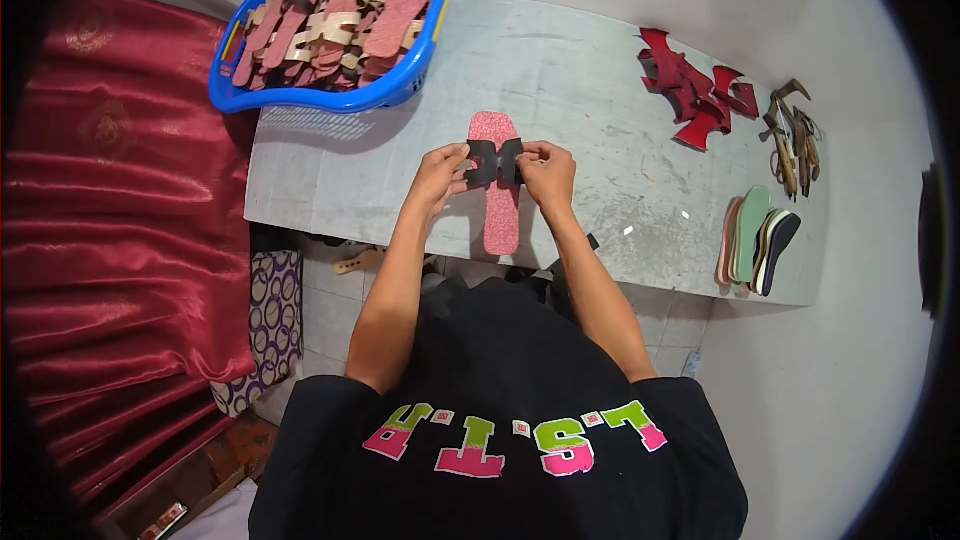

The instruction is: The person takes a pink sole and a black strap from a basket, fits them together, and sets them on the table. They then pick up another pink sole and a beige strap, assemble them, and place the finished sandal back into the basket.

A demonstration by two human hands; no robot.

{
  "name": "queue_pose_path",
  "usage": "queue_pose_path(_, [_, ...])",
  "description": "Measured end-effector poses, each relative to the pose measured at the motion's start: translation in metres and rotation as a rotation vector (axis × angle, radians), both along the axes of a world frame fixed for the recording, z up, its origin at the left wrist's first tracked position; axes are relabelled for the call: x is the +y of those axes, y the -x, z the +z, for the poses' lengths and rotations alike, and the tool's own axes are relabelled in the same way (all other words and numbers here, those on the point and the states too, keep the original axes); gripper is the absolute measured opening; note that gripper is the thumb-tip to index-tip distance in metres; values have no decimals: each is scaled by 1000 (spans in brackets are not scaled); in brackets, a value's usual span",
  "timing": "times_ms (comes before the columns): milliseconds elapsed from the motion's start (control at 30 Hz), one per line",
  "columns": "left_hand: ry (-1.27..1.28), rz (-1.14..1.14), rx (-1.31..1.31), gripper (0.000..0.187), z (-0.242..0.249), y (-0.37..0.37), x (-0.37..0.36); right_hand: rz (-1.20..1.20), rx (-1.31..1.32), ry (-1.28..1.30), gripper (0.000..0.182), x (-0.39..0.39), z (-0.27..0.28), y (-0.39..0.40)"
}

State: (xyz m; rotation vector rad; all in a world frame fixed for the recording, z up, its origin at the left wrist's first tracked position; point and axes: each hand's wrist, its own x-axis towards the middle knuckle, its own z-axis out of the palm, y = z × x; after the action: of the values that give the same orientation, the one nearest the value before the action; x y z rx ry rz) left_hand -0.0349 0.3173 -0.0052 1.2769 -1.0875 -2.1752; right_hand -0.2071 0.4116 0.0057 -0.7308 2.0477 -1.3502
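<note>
A pink sandal sole stands out against the grey table, its long side running away from me. Across its upper half lies a black H-shaped strap. My left hand pinches the strap's left end between thumb and fingers. On the other side, my right hand grips the right end, its fingers curled. Both hands are beside the sole, and the fingertips partly cover the strap's ends.
A blue basket of pink sandals stands on the grey table at the back left. Red strap pieces, hand tools and a row of soles lie right. A red curtain hangs left.
</note>
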Motion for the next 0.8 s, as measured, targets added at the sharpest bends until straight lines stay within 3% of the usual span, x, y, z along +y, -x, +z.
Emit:
queue_pose_path(67, [-64, 0, 144, 19, 5, -23, -11, 22, 25, 8, 20, -15, 0, -14])
queue_pose_path(167, [15, -32, 79, 16, 17, -57, -28, 55, -4, 6, 20, -34, 10, -48])
queue_pose_path(333, [114, -127, 22, 23, 31, -133, -75, 75, -30, 45, 20, -74, 24, -118])
queue_pose_path(433, [198, -225, 91, 26, 38, -184, -112, 178, 131, 77, 19, -106, 40, -148])
queue_pose_path(500, [16, -263, 425, 32, 37, -211, -144, 209, 208, 108, 19, -128, 59, -167])
queue_pose_path(533, [20, -262, 443, 45, 60, -217, -150, 205, 206, 109, 19, -138, 74, -176])
queue_pose_path(567, [22, -270, 444, 45, 75, -223, -162, 231, 261, 151, 19, -149, 90, -184])
queue_pose_path(633, [-189, -309, 687, 53, 96, -231, -194, 252, 328, 196, 19, -173, 119, -193])
queue_pose_path(800, [-49, -222, 682, 54, 136, -237, -265, 421, 480, 383, 19, -251, 169, -197])
